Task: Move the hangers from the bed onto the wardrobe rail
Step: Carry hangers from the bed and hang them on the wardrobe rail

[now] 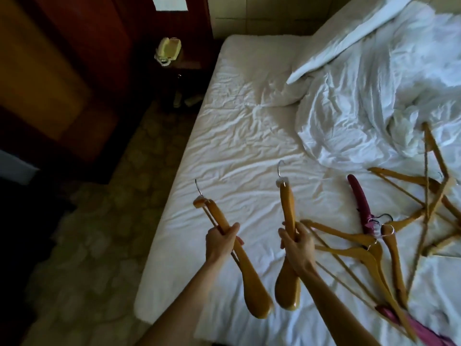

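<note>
A single head-worn view looks steeply down, close over the near corner of the bed (239,136).

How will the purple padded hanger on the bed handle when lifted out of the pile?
The purple padded hanger probably keeps its shape, though its fabric looks soft. Its hook sits among the wooden hangers, so it may snag and drag them along. It probably won't roll on the rumpled sheet.

Tan hangers (359,248) (one maroon), white sheet (237,151)

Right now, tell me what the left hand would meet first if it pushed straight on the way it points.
Probably nothing: the left hand, gripping a wooden hanger, points over bare sheet towards the bed's left edge. Depth is unclear.
</note>
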### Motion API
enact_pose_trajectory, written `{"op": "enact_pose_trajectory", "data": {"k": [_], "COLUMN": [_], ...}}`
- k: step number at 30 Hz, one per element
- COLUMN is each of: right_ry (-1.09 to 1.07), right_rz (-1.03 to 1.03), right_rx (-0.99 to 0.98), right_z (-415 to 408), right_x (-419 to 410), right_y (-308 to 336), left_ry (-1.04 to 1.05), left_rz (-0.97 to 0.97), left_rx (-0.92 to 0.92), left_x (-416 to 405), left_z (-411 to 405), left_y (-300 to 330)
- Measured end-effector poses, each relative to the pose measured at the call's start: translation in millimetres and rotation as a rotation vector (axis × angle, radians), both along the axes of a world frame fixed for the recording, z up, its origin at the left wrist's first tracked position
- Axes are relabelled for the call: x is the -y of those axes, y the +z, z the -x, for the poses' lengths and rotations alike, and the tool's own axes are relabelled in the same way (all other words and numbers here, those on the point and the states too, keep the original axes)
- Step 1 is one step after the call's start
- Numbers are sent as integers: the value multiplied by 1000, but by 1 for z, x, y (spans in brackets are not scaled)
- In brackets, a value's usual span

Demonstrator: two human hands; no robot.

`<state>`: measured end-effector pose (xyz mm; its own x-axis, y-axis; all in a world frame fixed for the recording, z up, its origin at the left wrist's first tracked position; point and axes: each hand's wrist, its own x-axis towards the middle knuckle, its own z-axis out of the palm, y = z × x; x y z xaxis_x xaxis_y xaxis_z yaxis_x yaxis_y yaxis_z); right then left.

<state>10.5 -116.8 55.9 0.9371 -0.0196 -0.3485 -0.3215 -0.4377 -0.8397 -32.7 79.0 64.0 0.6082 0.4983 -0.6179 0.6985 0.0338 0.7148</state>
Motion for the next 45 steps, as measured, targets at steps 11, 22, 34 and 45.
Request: {"op": "enact_pose_trajectory", "data": {"k": [11,22,34,45], "right_ry": [865,1528,1682,1576], "right_rz": [-105,-148,-249,-357], "right_rx": [73,-5,-26,-51], "right_z": [162,430,673,729], "right_x": [-133,-330,-546,-808], "right_y": [115,150,189,192], "left_ry": [458,856,1048,1056], "left_rz": [-53,-195,-293,-334], "left_rx": [33,168,232,375], "left_x": [-41,-135,-335,-605], "left_z": [263,565,794,859], "left_y": [108,142,178,196]}}
